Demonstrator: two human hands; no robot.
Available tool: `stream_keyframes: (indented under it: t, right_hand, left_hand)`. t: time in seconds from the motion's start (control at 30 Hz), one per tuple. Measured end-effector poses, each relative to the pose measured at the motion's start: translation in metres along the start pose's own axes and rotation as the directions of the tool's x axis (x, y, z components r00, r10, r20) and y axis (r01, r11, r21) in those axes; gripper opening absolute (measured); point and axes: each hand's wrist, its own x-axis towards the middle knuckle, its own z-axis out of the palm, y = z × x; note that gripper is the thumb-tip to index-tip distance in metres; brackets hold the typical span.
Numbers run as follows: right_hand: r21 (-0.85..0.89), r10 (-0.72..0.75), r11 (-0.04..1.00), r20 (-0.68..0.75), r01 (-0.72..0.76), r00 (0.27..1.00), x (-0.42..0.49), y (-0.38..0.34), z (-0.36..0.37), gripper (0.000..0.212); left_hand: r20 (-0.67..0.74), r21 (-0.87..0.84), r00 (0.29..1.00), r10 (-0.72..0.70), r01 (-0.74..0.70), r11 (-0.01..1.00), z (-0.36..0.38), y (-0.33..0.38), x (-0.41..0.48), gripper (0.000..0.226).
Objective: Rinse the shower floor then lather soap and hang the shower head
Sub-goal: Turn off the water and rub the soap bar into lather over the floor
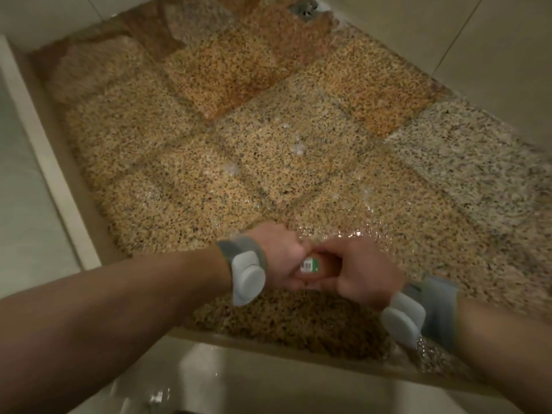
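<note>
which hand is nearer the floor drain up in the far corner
Right, narrowly. The right hand sits on the drain's side of the soap bar; the left hand is on the other side.

Both bare forearms reach forward and converge low in the view, each wrist wrapped in a grey band with a pale sensor. The left hand [280, 258] and right hand [363, 271] meet knuckle to knuckle, fingers curled closed around a small labelled soap item [310, 264] pinched between them.

Two hands were present: left hand [280, 261] and right hand [361, 273]. One labelled soap item [310, 265] sat between them. Two grey wristbands, one drain [304, 7] at 12 o'clock.
</note>
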Motion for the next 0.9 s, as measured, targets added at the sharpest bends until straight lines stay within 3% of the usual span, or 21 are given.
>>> stream_keyframes:
  t: [0.27, 0.57, 0.7, 0.9]
  right_hand:
    - [-0.121, 0.008, 0.993, 0.114, 0.006, 0.993, -0.045, 0.018, 0.023, 0.065]
    - [-0.028, 0.048, 0.999, 0.07, -0.046, 0.996, -0.006, 0.028, 0.009, 0.058]
    - [-0.027, 0.04, 0.999, 0.052, -0.039, 0.998, 0.009, 0.033, -0.003, 0.058]
    - [-0.07, 0.017, 0.997, -0.094, -0.023, 0.995, 0.038, 0.03, -0.024, 0.049]
  left_hand:
    - [0.114, -0.149, 0.986, 0.118, -0.1, 0.984, 0.027, 0.023, -0.019, 0.059]
    - [0.094, -0.273, 0.995, 0.045, -0.018, 0.962, 0.023, 0.0, 0.009, 0.059]
    - [0.045, -0.259, 0.999, 0.024, -0.011, 0.966, 0.019, -0.013, 0.022, 0.061]
    - [-0.003, -0.193, 0.995, -0.101, 0.098, 0.976, 0.0, -0.033, 0.042, 0.052]
